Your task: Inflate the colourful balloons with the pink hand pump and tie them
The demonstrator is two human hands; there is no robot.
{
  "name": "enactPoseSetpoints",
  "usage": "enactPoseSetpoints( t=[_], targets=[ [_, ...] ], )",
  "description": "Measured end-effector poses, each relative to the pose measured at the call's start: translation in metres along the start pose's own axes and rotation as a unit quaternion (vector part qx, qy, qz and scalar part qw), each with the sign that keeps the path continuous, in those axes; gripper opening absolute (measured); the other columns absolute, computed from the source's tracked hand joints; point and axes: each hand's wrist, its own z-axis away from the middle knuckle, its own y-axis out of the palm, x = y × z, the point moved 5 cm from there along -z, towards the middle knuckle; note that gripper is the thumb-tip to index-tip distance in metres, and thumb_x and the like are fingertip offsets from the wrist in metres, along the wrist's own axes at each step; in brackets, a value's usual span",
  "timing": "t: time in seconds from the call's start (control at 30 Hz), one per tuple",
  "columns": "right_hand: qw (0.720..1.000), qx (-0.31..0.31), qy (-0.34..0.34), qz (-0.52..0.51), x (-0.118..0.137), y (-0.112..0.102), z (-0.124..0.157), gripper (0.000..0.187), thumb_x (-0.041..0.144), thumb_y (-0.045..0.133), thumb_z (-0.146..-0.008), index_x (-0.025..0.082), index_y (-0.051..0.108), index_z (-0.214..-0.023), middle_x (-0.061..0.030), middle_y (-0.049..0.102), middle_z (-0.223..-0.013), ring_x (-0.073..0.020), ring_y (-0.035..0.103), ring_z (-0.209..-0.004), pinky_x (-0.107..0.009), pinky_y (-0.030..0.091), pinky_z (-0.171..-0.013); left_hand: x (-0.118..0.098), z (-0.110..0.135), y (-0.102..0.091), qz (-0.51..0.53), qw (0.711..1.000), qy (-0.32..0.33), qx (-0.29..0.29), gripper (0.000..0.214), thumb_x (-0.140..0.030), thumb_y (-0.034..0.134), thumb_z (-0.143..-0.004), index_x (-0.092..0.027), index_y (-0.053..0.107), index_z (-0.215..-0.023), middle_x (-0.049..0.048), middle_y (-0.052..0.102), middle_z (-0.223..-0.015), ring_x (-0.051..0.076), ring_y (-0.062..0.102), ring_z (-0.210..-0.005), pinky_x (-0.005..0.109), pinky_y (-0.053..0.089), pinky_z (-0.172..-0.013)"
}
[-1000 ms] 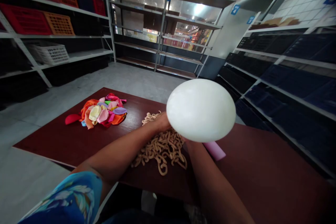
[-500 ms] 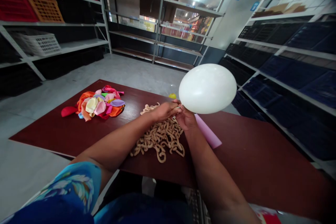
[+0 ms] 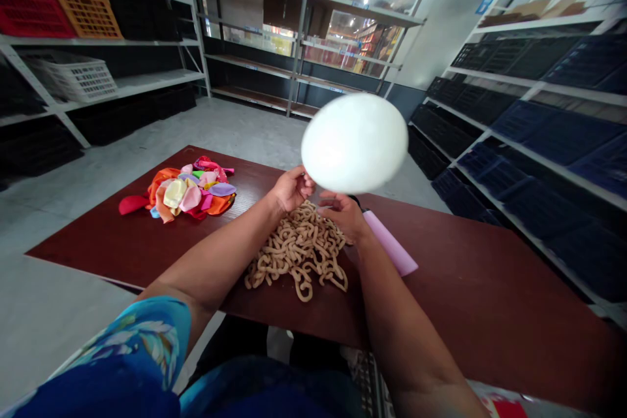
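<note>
A white inflated balloon [image 3: 355, 144] is up above the table, slightly blurred. My left hand [image 3: 294, 189] pinches it at its lower left end, where the neck is mostly hidden by the fingers. Just below the balloon, my right hand [image 3: 345, 214] has its fingers apart and holds nothing. Under both hands lies a heap of tan, curled, rope-like pieces [image 3: 298, 248]. Beside my right wrist rests a pink tube-shaped object [image 3: 392, 245] with a black part at its far end. A pile of flat, colourful balloons [image 3: 189, 192] lies to the left.
The dark red-brown table [image 3: 470, 287] extends to both sides. Shelves with red and orange crates and a white basket [image 3: 91, 78] stand at the left. Dark blue crates [image 3: 543, 130] fill the right-hand racks. Metal shelving [image 3: 298, 52] lines the back.
The balloon has moved left and a little up. My hands were together at its neck; now they are apart, the right one having let go and opened.
</note>
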Motion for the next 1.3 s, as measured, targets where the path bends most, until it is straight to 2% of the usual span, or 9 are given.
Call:
enactPoseSetpoints(
  t=[0.07,0.17,0.33,0.43,0.57,0.73,1.0,1.17,1.3],
  targets=[
    [0.996,0.081,0.003,0.038,0.002,-0.002,0.004,0.03,0.035,0.069,-0.062,0.019,0.064,-0.087,-0.0017,0.06,-0.089,-0.01,0.053,-0.066,-0.026,0.045,-0.064,-0.009,-0.002,-0.005,0.084,0.996,0.012,-0.012,0.017,-0.015,0.045,-0.082,-0.014,0.043,-0.065,-0.0022,0.043,-0.053,0.004,0.043,-0.045,0.014,0.028,-0.038],
    [0.976,0.181,-0.049,0.112,0.012,-0.003,0.01,0.021,0.032,0.065,-0.068,0.02,0.067,-0.085,-0.0021,0.058,-0.091,-0.0128,0.054,-0.081,-0.029,0.043,-0.077,-0.015,-0.004,-0.015,0.132,0.989,0.031,-0.055,0.019,-0.017,0.042,-0.084,-0.014,0.043,-0.065,-0.0017,0.044,-0.055,0.005,0.046,-0.047,0.015,0.031,-0.04],
    [0.952,0.231,-0.071,0.186,0.019,0.002,0.011,0.019,0.032,0.067,-0.066,0.021,0.068,-0.083,-0.0012,0.056,-0.087,-0.014,0.053,-0.085,-0.032,0.04,-0.084,-0.012,-0.007,-0.023,0.126,0.987,0.04,-0.088,0.021,-0.018,0.04,-0.085,-0.014,0.043,-0.065,-0.0016,0.043,-0.054,0.006,0.047,-0.047,0.017,0.033,-0.041],
    [0.968,0.191,-0.068,0.148,0.018,0.0,0.009,0.016,0.034,0.066,-0.067,0.019,0.068,-0.074,-0.0017,0.057,-0.084,-0.0137,0.054,-0.082,-0.031,0.042,-0.08,-0.01,-0.008,-0.022,0.113,0.99,0.038,-0.075,0.02,-0.019,0.04,-0.085,-0.014,0.043,-0.066,-0.0014,0.044,-0.055,0.006,0.047,-0.048,0.016,0.032,-0.041],
    [0.998,0.053,-0.031,-0.027,0.01,-0.015,0.005,0.015,0.031,0.067,-0.067,0.019,0.064,-0.075,0.0002,0.059,-0.078,-0.0095,0.052,-0.063,-0.024,0.043,-0.058,-0.006,-0.007,-0.018,0.073,0.995,0.004,-0.068,0.02,-0.021,0.042,-0.085,-0.014,0.044,-0.066,-0.0012,0.045,-0.057,0.006,0.046,-0.047,0.015,0.031,-0.039],
    [0.986,-0.057,-0.026,-0.157,0.002,-0.026,0.002,0.018,0.027,0.07,-0.064,0.021,0.061,-0.078,0.0042,0.06,-0.062,-0.0062,0.045,-0.045,-0.02,0.034,-0.042,-0.001,-0.003,-0.01,0.047,0.997,-0.031,-0.057,0.021,-0.024,0.044,-0.084,-0.014,0.044,-0.066,-0.0006,0.046,-0.058,0.005,0.045,-0.045,0.013,0.028,-0.035],
    [0.979,-0.072,-0.038,-0.189,0.008,-0.028,0.003,0.016,0.03,0.067,-0.068,0.023,0.057,-0.079,0.0017,0.066,-0.08,-0.0112,0.059,-0.061,-0.025,0.045,-0.052,0.004,0.001,-0.003,-0.008,0.997,-0.062,-0.047,0.022,-0.028,0.043,-0.085,-0.013,0.048,-0.069,0.0013,0.048,-0.061,0.01,0.058,-0.058,0.012,0.033,-0.035],
    [0.98,-0.067,-0.032,-0.185,0.012,-0.024,0.003,0.016,0.03,0.067,-0.067,0.021,0.057,-0.077,-0.0005,0.067,-0.082,-0.0103,0.056,-0.055,-0.023,0.044,-0.047,0.007,0.007,0.007,-0.063,0.995,-0.073,0.0,0.019,-0.027,0.044,-0.085,-0.013,0.047,-0.072,0.0053,0.056,-0.072,0.017,0.063,-0.077,0.021,0.049,-0.05],
    [0.977,-0.11,-0.065,-0.168,0.013,-0.027,0.002,0.013,0.026,0.068,-0.065,0.022,0.06,-0.074,0.0021,0.065,-0.079,-0.0073,0.052,-0.052,-0.021,0.041,-0.046,0.013,0.009,0.01,-0.109,0.99,-0.087,0.015,0.02,-0.03,0.049,-0.082,-0.013,0.047,-0.071,0.0064,0.058,-0.077,0.016,0.061,-0.072,0.022,0.049,-0.049]
  ],
)
